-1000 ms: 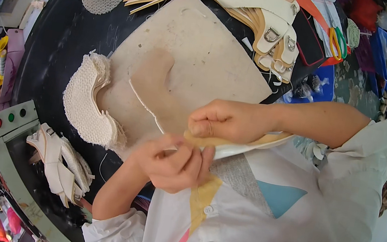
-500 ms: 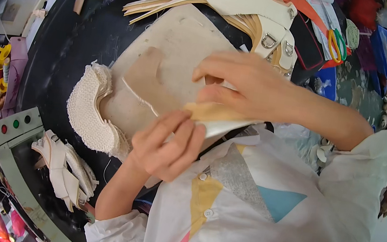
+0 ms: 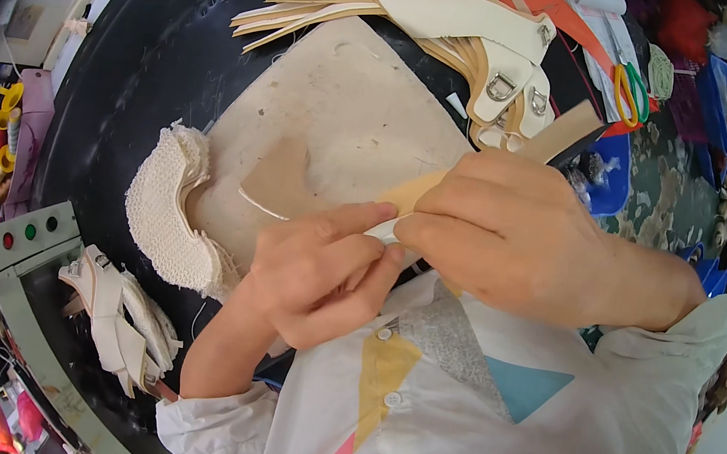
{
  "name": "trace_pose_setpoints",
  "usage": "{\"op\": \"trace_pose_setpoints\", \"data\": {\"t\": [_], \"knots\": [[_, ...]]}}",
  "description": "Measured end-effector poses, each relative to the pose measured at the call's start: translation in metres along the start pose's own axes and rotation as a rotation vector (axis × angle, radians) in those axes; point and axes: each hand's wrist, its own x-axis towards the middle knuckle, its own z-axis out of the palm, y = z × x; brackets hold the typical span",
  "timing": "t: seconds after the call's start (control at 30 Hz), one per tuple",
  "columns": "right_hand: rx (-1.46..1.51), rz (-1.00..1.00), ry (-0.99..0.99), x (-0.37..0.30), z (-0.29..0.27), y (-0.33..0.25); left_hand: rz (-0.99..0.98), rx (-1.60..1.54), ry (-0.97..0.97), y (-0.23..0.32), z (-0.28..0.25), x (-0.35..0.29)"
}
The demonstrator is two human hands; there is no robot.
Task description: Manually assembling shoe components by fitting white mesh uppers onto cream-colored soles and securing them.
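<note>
My left hand [image 3: 320, 267] pinches a white-and-tan leather strap [image 3: 414, 190] between thumb and fingers, low over the near side of a beige board [image 3: 355, 94]. Right beside it, my right hand [image 3: 503, 234] is closed on the same strap, fingertips at its white edge. Past my right knuckles a tan strip end [image 3: 566, 130] sticks out; the hand hides where it joins. On the board, left of my hands, lies a loose tan piece [image 3: 282, 177] with a pale edge.
White straps with metal buckles [image 3: 484, 48] are piled at the back. Woven cream pieces [image 3: 174, 208] lie stacked left of the board, near a white sandal upper [image 3: 119, 322]. Scissors [image 3: 630, 93] and a blue bin [image 3: 611, 175] are at the right. A control box [image 3: 29, 233] stands left.
My right hand has come down from above the strap and now grips it beside my left fingers. A tan end now shows beyond it. The loose tan piece on the board has shifted slightly.
</note>
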Motion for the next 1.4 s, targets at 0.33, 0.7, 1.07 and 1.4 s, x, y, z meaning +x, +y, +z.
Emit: {"op": "trace_pose_setpoints", "data": {"t": [0.33,0.7,1.07,1.4], "knots": [[-0.142,-0.044,-0.385,0.003,-0.011,-0.011,0.085,0.069,-0.113,0.006,0.006,0.003],[0.165,0.526,-0.695,-0.07,-0.083,0.016,-0.091,0.109,0.313,-0.014,-0.02,-0.029],[1.077,0.202,0.164,0.013,0.035,0.015,-0.343,0.042,0.601,0.027,-0.005,-0.02],[0.958,0.586,0.491,0.045,0.0,0.027,-0.925,0.498,0.074,-0.005,-0.088,-0.163]]}}
